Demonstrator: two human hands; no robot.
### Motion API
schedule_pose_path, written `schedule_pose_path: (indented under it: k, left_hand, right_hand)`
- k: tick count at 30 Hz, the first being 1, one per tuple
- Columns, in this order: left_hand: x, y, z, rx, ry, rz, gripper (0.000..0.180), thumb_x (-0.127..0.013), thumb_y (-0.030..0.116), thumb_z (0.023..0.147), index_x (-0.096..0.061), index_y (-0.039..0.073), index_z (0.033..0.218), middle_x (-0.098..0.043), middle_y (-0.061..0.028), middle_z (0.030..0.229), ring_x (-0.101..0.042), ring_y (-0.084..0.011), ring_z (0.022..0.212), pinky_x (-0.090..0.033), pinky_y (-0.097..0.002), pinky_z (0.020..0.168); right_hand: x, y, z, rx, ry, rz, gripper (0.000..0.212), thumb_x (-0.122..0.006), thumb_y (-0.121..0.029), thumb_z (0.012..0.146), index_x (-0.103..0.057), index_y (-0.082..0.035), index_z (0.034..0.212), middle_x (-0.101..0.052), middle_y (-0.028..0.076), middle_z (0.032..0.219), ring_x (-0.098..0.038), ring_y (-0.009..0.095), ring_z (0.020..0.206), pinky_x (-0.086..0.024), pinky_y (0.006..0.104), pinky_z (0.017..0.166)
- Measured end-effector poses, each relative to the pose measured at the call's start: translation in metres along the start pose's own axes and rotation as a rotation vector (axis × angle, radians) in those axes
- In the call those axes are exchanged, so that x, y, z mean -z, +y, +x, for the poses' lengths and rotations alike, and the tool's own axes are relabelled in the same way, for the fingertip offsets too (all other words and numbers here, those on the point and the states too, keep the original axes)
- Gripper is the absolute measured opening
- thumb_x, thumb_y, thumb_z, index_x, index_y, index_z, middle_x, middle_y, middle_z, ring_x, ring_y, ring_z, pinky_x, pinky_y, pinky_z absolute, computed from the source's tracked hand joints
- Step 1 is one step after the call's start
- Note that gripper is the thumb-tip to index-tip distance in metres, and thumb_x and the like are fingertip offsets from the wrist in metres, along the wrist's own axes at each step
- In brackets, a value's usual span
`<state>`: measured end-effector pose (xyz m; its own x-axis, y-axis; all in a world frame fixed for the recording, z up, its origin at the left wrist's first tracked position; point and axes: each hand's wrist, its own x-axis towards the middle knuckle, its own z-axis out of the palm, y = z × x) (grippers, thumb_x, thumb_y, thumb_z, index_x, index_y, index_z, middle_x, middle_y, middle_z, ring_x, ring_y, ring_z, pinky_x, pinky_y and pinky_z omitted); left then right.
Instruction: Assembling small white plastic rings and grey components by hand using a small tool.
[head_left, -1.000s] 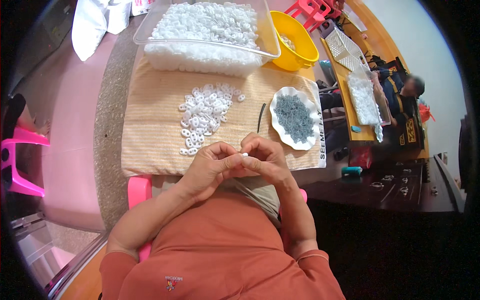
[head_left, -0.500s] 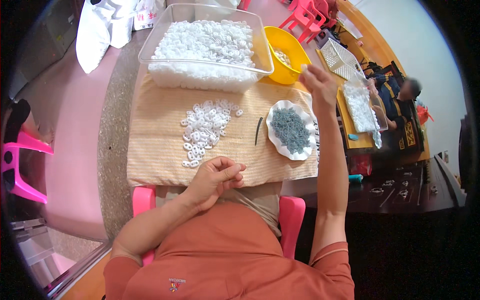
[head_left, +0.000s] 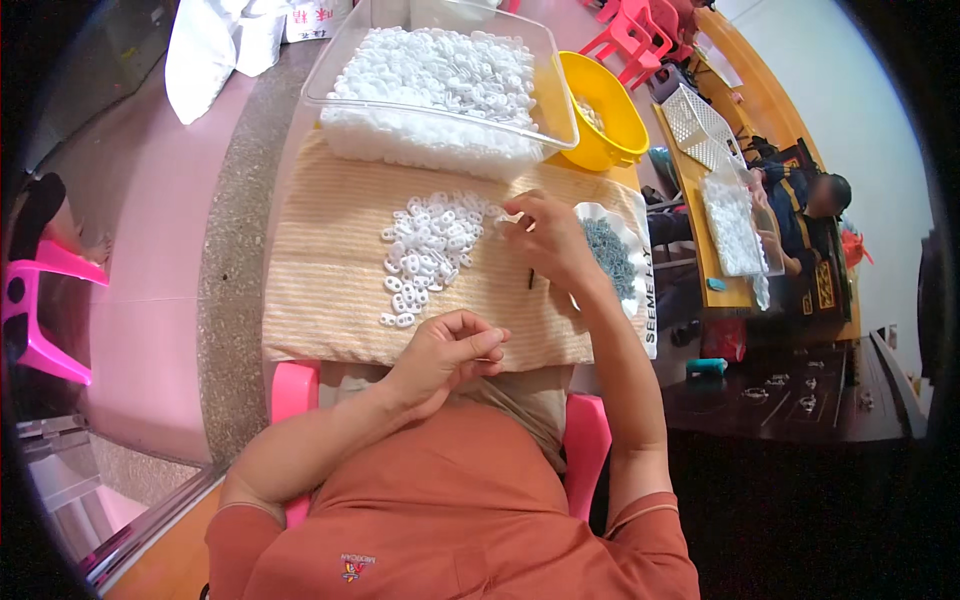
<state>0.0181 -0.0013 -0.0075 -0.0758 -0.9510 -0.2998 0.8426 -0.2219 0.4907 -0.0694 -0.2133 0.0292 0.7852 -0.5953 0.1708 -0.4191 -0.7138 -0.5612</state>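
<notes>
A loose pile of small white plastic pieces with two holes [head_left: 430, 245] lies on a striped cloth [head_left: 330, 250]. My right hand [head_left: 555, 240] reaches over the cloth at the pile's right side, fingers bent and somewhat apart, tips by the outermost pieces. Under its forearm, partly hidden, is a scalloped white plate [head_left: 640, 255] heaped with small grey-blue pieces [head_left: 612, 262]. My left hand [head_left: 450, 358] rests closed at the cloth's near edge, thumb against the fingers; whatever it pinches is too small to make out. A short dark strip [head_left: 531, 279] shows beside my right wrist.
Behind the pile stands a big clear bin [head_left: 440, 150] full of white pieces, with a yellow basin [head_left: 625, 125] to its right. Another person [head_left: 800, 200] sits at a side table with a tray of white pieces [head_left: 733, 225]. A pink stool [head_left: 50, 310] stands left.
My right hand has come from beside the yellow basin, where a pale bit showed at its fingertips, down and left to the white pile. My left hand stays closed. The whole view has shifted slightly.
</notes>
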Motion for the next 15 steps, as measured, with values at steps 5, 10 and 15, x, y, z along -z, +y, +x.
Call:
schedule_pose_path:
  k: [5,10,15]
  left_hand:
    - [0.000,-0.001,-0.002,-0.007,-0.011,0.021,0.012,-0.064,0.013,0.089,-0.061,0.003,0.097,-0.065,-0.0068,0.094,-0.063,-0.0129,0.079,-0.056,-0.0274,0.074]
    - [0.000,0.000,-0.002,0.010,0.009,0.033,0.014,-0.064,0.014,0.089,-0.061,0.002,0.097,-0.065,-0.0060,0.089,-0.063,-0.0124,0.079,-0.055,-0.0267,0.074]
    - [-0.001,0.000,-0.002,0.019,0.015,0.033,0.014,-0.064,0.013,0.089,-0.061,0.002,0.097,-0.065,-0.0057,0.089,-0.064,-0.0126,0.079,-0.056,-0.0267,0.075]
  right_hand:
    - [-0.010,-0.007,0.008,0.031,-0.007,-0.316,0.027,-0.065,-0.021,0.081,-0.067,-0.002,0.100,-0.063,0.016,0.102,-0.063,0.033,0.088,-0.048,0.0394,0.081]
    - [-0.014,-0.005,0.007,-0.034,-0.094,-0.265,0.023,-0.060,-0.023,0.084,-0.066,-0.005,0.097,-0.061,0.018,0.100,-0.060,0.037,0.092,-0.047,0.0444,0.082]
    - [-0.017,-0.004,0.005,0.056,-0.106,-0.224,0.019,-0.058,-0.020,0.085,-0.066,-0.005,0.094,-0.061,0.019,0.093,-0.060,0.039,0.089,-0.047,0.0453,0.079]
